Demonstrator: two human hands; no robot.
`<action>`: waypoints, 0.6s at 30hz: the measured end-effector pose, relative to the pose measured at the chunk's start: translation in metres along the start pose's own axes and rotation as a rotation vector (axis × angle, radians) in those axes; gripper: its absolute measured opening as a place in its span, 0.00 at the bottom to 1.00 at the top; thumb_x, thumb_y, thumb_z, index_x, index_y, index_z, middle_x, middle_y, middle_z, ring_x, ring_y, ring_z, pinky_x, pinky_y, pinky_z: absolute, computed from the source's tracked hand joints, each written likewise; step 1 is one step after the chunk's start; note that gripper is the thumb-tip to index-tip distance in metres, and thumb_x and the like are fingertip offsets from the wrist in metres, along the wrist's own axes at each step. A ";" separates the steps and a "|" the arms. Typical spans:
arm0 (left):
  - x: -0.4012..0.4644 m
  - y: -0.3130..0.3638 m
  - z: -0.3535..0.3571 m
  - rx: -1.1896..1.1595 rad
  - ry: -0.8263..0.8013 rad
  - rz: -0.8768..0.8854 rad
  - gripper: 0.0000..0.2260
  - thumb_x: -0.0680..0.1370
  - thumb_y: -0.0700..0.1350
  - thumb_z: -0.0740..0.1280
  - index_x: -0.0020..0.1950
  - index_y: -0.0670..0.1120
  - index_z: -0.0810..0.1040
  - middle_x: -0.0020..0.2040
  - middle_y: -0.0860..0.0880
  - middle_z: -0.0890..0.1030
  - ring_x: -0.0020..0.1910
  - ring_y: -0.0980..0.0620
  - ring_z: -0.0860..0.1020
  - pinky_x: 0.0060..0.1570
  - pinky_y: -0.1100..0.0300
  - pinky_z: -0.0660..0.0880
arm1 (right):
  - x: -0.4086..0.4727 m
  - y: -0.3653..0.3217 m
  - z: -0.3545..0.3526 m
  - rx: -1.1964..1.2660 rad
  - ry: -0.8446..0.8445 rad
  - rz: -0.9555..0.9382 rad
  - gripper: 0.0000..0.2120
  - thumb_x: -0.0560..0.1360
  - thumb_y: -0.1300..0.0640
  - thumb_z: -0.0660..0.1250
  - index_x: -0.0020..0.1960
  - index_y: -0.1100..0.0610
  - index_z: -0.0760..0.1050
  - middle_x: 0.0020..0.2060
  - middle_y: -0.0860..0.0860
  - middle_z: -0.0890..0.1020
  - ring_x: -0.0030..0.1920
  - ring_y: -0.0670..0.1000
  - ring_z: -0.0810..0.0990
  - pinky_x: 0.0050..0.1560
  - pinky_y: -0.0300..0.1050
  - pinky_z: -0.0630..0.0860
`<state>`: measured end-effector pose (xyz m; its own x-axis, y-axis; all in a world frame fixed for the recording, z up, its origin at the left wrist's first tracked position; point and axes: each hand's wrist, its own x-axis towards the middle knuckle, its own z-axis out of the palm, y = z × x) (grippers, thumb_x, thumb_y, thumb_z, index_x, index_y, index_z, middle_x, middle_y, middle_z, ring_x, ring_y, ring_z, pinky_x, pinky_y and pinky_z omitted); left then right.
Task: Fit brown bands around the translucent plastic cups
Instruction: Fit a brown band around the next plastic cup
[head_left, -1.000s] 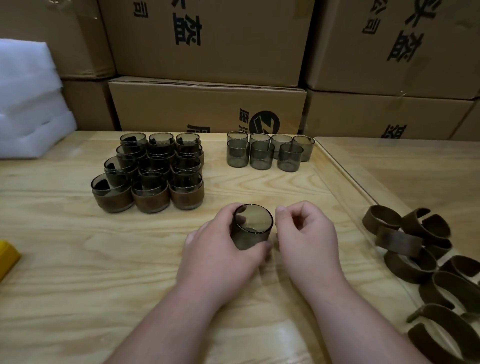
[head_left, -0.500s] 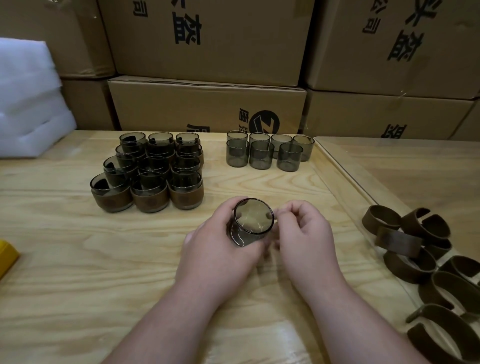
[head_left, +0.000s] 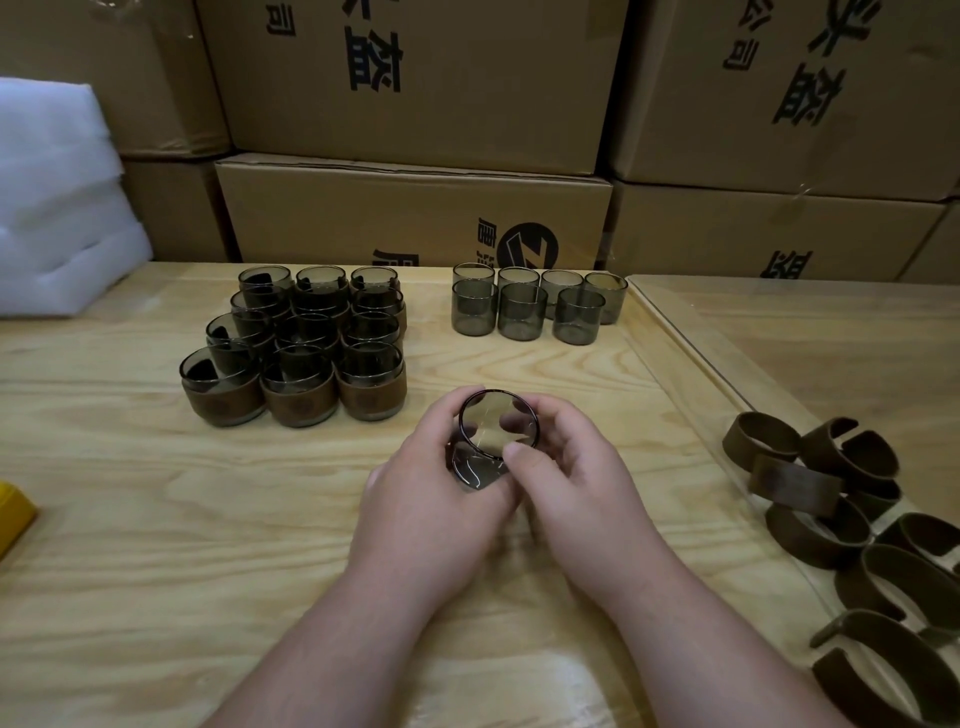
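Note:
A bare translucent grey cup (head_left: 491, 434) is held between both hands above the wooden table (head_left: 156, 519), tipped so its round end faces me. My left hand (head_left: 441, 499) grips its side from the left. My right hand (head_left: 571, 483) holds it from the right, thumb on the near rim. Several bare cups (head_left: 530, 306) stand at the back centre. Several cups wearing brown bands (head_left: 306, 348) stand stacked at the back left. Loose brown bands (head_left: 831, 499) lie in a heap at the right.
Stacked cardboard boxes (head_left: 415, 213) wall off the far edge of the table. White foam sheets (head_left: 57, 208) lie at the far left. A yellow object (head_left: 13, 512) pokes in at the left edge. A glass sheet (head_left: 727, 374) covers the right-hand surface.
The cup has been lifted and tipped from upright until its round end faces me. My right hand, earlier beside the cup, has closed onto it.

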<state>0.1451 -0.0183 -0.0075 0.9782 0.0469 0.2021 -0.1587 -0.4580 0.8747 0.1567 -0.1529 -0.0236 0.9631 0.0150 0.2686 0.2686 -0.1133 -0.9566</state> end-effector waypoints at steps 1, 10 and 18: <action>0.000 0.000 0.000 0.000 0.001 0.007 0.25 0.63 0.64 0.67 0.55 0.84 0.64 0.53 0.79 0.75 0.51 0.69 0.79 0.61 0.50 0.77 | 0.000 0.000 0.000 0.003 -0.003 0.002 0.15 0.71 0.52 0.66 0.56 0.40 0.79 0.53 0.38 0.85 0.57 0.41 0.83 0.54 0.35 0.78; 0.001 -0.002 0.002 -0.001 0.005 -0.031 0.28 0.62 0.65 0.72 0.55 0.85 0.63 0.53 0.77 0.75 0.54 0.66 0.80 0.64 0.50 0.76 | 0.003 0.001 -0.003 0.071 -0.017 0.035 0.19 0.70 0.59 0.61 0.57 0.46 0.80 0.50 0.40 0.86 0.52 0.41 0.84 0.50 0.34 0.77; 0.001 -0.005 0.003 0.000 0.004 -0.057 0.33 0.62 0.65 0.72 0.64 0.76 0.65 0.51 0.70 0.80 0.56 0.65 0.80 0.66 0.51 0.75 | 0.003 0.001 -0.002 0.063 0.000 0.061 0.20 0.69 0.59 0.61 0.58 0.47 0.79 0.50 0.40 0.86 0.54 0.42 0.84 0.51 0.35 0.77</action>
<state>0.1477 -0.0192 -0.0128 0.9852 0.0761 0.1535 -0.1028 -0.4540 0.8850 0.1603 -0.1550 -0.0236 0.9777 0.0097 0.2096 0.2098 -0.0508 -0.9764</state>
